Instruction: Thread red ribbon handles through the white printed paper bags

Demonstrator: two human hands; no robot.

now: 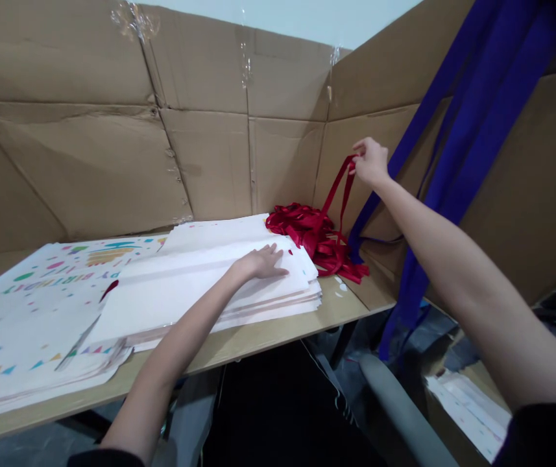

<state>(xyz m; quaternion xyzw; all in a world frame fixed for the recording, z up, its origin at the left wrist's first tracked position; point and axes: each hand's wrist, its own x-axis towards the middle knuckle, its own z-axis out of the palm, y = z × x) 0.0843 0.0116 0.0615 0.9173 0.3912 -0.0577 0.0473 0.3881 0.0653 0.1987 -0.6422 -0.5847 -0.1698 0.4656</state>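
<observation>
Pinching the end of a raised loop of red ribbon (302,227), the right hand (372,162) has its thumb and fingertips together on it, high above the right end of the table (268,342). Two strands run down from that grip to the rest of the ribbon, which lies in a loose, tangled heap against the cardboard wall (209,149), overlapping the far right corner of a white stack (185,272). The left hand (262,263) is open, palm down on top of this stack near its right end, fingers spread and holding nothing. A small red spot shows on the white surface just beyond its fingertips.

To the left lies a printed stack (29,311), partly covered by the white one. Coloured letters on it can be read as "BIRTHDAY", with what looks like "PY" beside it; spots and a row of coloured triangles also decorate it. A dark red piece (109,290) shows where the two stacks meet. White scraps (340,284) lie beside the ribbon heap. Blue-purple straps (467,149) hang down at the right, behind the right forearm.
</observation>
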